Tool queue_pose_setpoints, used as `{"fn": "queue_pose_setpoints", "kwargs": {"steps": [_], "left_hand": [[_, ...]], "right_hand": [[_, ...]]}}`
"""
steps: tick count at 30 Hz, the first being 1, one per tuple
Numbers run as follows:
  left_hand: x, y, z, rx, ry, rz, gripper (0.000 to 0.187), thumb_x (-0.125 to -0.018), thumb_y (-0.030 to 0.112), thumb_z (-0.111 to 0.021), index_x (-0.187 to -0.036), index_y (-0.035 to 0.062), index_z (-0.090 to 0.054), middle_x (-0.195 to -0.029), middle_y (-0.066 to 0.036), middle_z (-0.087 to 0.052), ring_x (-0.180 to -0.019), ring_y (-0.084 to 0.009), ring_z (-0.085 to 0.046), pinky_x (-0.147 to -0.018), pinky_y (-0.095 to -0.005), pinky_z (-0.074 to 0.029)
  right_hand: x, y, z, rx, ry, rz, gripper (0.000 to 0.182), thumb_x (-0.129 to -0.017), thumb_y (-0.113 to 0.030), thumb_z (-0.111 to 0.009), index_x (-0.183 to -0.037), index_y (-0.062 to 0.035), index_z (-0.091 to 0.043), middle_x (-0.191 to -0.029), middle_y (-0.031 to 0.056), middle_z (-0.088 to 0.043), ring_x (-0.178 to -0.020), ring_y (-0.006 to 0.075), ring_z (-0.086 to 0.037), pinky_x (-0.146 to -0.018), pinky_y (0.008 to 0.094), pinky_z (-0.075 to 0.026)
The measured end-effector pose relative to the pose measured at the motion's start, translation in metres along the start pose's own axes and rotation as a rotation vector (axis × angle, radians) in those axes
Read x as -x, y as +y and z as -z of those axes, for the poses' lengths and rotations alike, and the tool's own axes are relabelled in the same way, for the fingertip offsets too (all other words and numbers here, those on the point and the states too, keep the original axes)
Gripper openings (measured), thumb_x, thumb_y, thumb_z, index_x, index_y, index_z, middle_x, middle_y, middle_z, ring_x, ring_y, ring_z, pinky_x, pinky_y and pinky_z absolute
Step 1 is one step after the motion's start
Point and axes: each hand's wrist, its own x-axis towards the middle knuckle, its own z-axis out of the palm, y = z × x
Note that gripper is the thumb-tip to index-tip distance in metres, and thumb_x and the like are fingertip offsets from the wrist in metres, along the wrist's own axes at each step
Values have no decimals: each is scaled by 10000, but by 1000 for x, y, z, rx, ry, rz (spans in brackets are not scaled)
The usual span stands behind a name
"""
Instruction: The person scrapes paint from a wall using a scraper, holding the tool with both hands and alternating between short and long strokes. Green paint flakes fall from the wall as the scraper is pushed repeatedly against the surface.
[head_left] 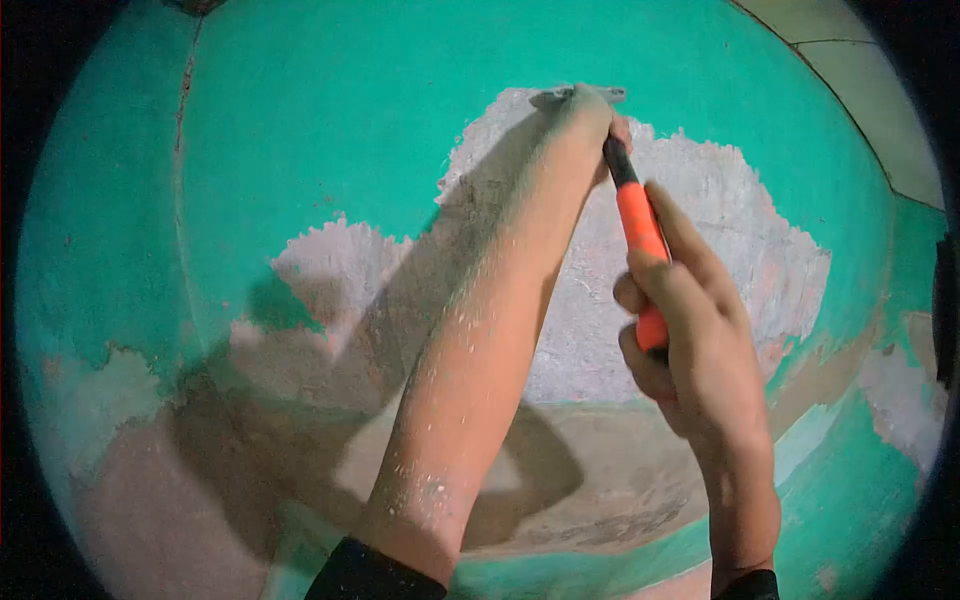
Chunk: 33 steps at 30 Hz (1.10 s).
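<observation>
A scraper with an orange and black handle (640, 220) slants upward against the painted wall. My right hand (700, 310) is wrapped around the lower, orange end of its handle. Higher up, my left hand (597, 112) is closed at the black upper part, close behind the grey blade (617, 95). The blade lies at the upper edge of a bare, greyish patch (690, 200), where green paint (360, 100) begins. Most of my left fingers are hidden behind the hand. Pale flakes and dust cover my left forearm (460, 370).
A brownish band (620, 460) crosses the wall below the bare patch. Further stripped areas (900, 400) show at the right and lower left. A vertical crack (184, 100) runs down the left side. My arms cast a dark shadow across the wall.
</observation>
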Motion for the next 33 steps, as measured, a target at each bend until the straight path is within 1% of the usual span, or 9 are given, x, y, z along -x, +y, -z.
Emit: {"fn": "queue_pose_setpoints", "kwargs": {"steps": [3, 7, 12, 18, 23, 24, 27, 31, 33], "left_hand": [[11, -13, -6, 22, 32, -4, 326, -956, 405, -323, -771, 149, -404, -553, 74, -385, -409, -38, -340, -393, -229, -316], [21, -21, -15, 51, 49, -8, 332, -957, 411, -323, -771, 148, -404, -553, 72, -386, -410, -40, -342, -395, -231, -318], [19, -26, -22, 65, 75, 1, 341, -959, 419, -323, -771, 146, -403, -553, 69, -387, -410, -42, -344, -399, -232, -320], [2, -6, -34, 100, 58, -17, 351, -961, 429, -323, -771, 145, -402, -553, 67, -388, -411, -45, -348, -402, -235, -323], [2, -14, -39, 117, 77, 0, 360, -962, 437, -324, -770, 143, -402, -553, 64, -390, -411, -47, -350, -405, -237, -325], [2, -18, -39, 116, 83, 5, 361, -963, 439, -324, -770, 143, -402, -553, 64, -390, -412, -47, -351, -406, -237, -326], [1, -18, -40, 116, 92, -4, 366, -964, 444, -324, -770, 142, -401, -552, 63, -390, -412, -48, -352, -408, -238, -327], [4, -20, -39, 52, 134, -63, 387, -966, 467, -314, -790, 134, -404, -561, 57, -396, -416, -61, -363, -419, -241, -327], [11, -31, -40, 58, 132, -62, 395, -968, 475, -314, -799, 130, -406, -568, 54, -403, -418, -67, -369, -419, -246, -330]], "right_hand": [[0, 0, 4, 22, -14, 29, 587, -916, -170, -454, -1460, -47, -272, -762, 16, -457, -448, 30, -331, -347, 191, -249], [13, 11, 19, 56, -66, -42, 595, -918, -156, -441, -1471, -59, -245, -764, 17, -456, -457, 33, -322, -356, 190, -260], [-3, 0, 24, 34, -92, 29, 606, -926, -157, -422, -1485, -71, -206, -749, 12, -431, -437, 39, -308, -356, 201, -249], [0, 9, 35, 22, -114, -25, 601, -937, -171, -420, -1489, -86, -197, -737, 5, -434, -450, 34, -306, -367, 197, -253], [-2, 18, 42, 80, -102, 49, 598, -946, -180, -416, -1494, -103, -190, -749, 6, -437, -466, 43, -323, -373, 199, -268], [8, 17, 44, 34, -121, -30, 597, -945, -175, -417, -1494, -108, -192, -759, 10, -442, -469, 48, -324, -372, 205, -271], [4, 11, 41, 25, -141, -49, 593, -950, -175, -419, -1496, -121, -193, -763, 9, -443, -477, 46, -328, -373, 205, -272], [4, 7, 38, 49, -167, 13, 602, -955, -171, -410, -1501, -120, -160, -753, 5, -439, -468, 46, -322, -372, 201, -274], [10, 28, 48, 84, -196, 28, 596, -966, -169, -389, -1502, -108, -136, -732, -4, -431, -472, 42, -321, -376, 197, -286]]}}
